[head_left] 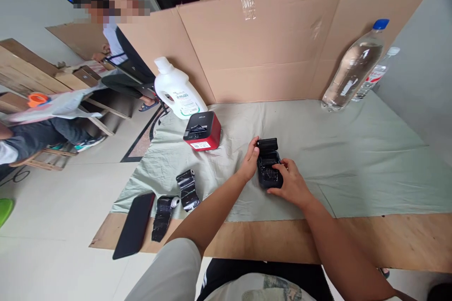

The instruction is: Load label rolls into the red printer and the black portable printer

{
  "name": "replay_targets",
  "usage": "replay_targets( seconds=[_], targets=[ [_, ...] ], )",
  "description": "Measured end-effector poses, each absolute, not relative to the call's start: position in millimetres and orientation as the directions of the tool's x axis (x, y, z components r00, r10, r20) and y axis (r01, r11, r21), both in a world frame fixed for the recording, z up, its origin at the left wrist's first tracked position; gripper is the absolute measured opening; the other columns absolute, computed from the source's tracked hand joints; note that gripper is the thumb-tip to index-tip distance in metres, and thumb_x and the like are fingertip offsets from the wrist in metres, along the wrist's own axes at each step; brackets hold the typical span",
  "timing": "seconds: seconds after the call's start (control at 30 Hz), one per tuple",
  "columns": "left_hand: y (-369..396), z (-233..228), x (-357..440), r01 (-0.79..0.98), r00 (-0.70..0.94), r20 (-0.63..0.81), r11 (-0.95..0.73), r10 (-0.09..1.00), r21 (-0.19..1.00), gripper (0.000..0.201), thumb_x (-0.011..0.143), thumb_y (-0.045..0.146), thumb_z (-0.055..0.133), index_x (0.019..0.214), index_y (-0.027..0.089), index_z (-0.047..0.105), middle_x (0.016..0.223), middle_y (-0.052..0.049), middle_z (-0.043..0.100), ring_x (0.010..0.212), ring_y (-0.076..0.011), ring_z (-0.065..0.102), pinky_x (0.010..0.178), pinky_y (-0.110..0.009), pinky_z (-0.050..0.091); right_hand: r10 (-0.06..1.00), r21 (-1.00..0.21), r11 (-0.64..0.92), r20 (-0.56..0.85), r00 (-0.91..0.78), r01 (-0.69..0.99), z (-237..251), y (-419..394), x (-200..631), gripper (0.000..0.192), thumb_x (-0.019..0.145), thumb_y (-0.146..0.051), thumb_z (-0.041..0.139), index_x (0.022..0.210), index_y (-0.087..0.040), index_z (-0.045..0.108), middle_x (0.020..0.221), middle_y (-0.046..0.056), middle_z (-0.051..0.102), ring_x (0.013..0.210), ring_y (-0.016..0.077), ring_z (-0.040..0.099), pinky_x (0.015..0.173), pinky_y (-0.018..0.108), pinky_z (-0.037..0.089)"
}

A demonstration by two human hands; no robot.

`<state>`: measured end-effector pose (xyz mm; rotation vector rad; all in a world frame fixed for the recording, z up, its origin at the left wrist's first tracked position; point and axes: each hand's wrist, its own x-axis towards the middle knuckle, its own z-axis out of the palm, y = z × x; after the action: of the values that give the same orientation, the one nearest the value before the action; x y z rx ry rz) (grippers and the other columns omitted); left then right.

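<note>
A small black printer (pixel 268 162) with its lid flipped up lies on the pale green cloth (pixel 353 160) in the middle of the table. My left hand (pixel 250 160) grips its left side near the lid. My right hand (pixel 291 183) holds its lower right corner, fingers on the open compartment. A red and black label printer (pixel 202 130) sits to the left, apart from my hands. Two rolls of black ribbon (pixel 187 189) lie unspooled near the front left, next to a black phone (pixel 134 224).
A white detergent jug (pixel 176 88) stands behind the red printer. Two clear water bottles (pixel 355 68) lean against the cardboard screen (pixel 282 42) at the back right. Another person sits at a wooden table at far left. The table's bare wooden edge (pixel 388 240) runs along the front.
</note>
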<state>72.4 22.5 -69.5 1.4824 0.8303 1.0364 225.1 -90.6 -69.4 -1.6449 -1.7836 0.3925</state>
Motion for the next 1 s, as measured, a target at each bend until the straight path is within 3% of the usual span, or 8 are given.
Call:
replay_targets(
  seconds=[0.3,0.4,0.5,0.6,0.77,1.0],
  targets=[
    [9,-71,68,-0.049,0.372,0.257,-0.258,0.892,0.965,0.050,0.096,0.054,0.034,0.134,0.023,0.045,0.144,-0.009,0.045,0.134,-0.0233,0.041,0.114,-0.043,0.032,0.960,-0.634,0.118,0.271,0.076,0.764,-67,-94,214,0.062,0.061,-0.039,0.083,0.115,-0.023,0.058,0.117,0.010,0.046,0.109,0.0292,0.055,0.093,0.049,0.052],
    [1,-74,67,-0.050,0.351,0.311,-0.314,0.883,0.948,0.045,0.097,0.052,0.032,0.122,0.022,0.054,0.143,-0.010,0.047,0.134,-0.0236,0.042,0.114,-0.046,0.031,0.952,-0.659,0.129,0.293,0.094,0.741,-67,-95,214,0.063,0.061,-0.047,0.081,0.113,-0.023,0.056,0.115,0.009,0.047,0.104,0.0271,0.057,0.092,0.049,0.053],
    [-6,-77,66,-0.007,0.362,0.351,-0.375,0.863,0.927,0.043,0.098,0.051,0.030,0.104,0.020,0.061,0.137,-0.010,0.053,0.138,-0.0239,0.038,0.116,-0.050,0.026,0.934,-0.703,0.118,0.319,0.162,0.702,-69,-94,215,0.066,0.063,-0.059,0.076,0.112,-0.022,0.053,0.110,0.010,0.050,0.098,0.0266,0.058,0.081,0.046,0.057],
    [-10,-78,65,0.068,0.373,0.348,-0.399,0.860,0.914,0.044,0.098,0.051,0.030,0.097,0.020,0.062,0.134,-0.010,0.056,0.138,-0.0241,0.037,0.115,-0.051,0.027,0.889,-0.680,0.145,0.408,0.206,0.719,-72,-91,215,0.071,0.068,-0.064,0.070,0.119,-0.020,0.049,0.115,0.014,0.052,0.106,0.0303,0.055,0.081,0.048,0.056],
    [-7,-81,64,0.133,0.386,0.341,-0.418,0.857,0.899,0.036,0.095,0.048,0.038,0.103,0.020,0.059,0.137,-0.013,0.052,0.134,-0.0249,0.042,0.113,-0.049,0.031,0.872,-0.508,0.255,0.488,0.031,0.823,-73,-87,214,0.072,0.074,-0.058,0.069,0.132,-0.022,0.046,0.132,0.014,0.052,0.121,0.0329,0.049,0.101,0.055,0.043],
    [-1,-92,63,0.084,0.430,0.306,-0.375,0.849,0.923,0.041,0.094,0.040,0.041,0.129,0.021,0.045,0.142,-0.012,0.043,0.135,-0.0222,0.038,0.116,-0.045,0.027,0.888,-0.420,0.165,0.457,0.051,0.892,-71,-90,207,0.074,0.069,-0.063,0.070,0.126,-0.018,0.056,0.128,0.015,0.059,0.113,0.0334,0.054,0.095,0.051,0.044]
  ],
)
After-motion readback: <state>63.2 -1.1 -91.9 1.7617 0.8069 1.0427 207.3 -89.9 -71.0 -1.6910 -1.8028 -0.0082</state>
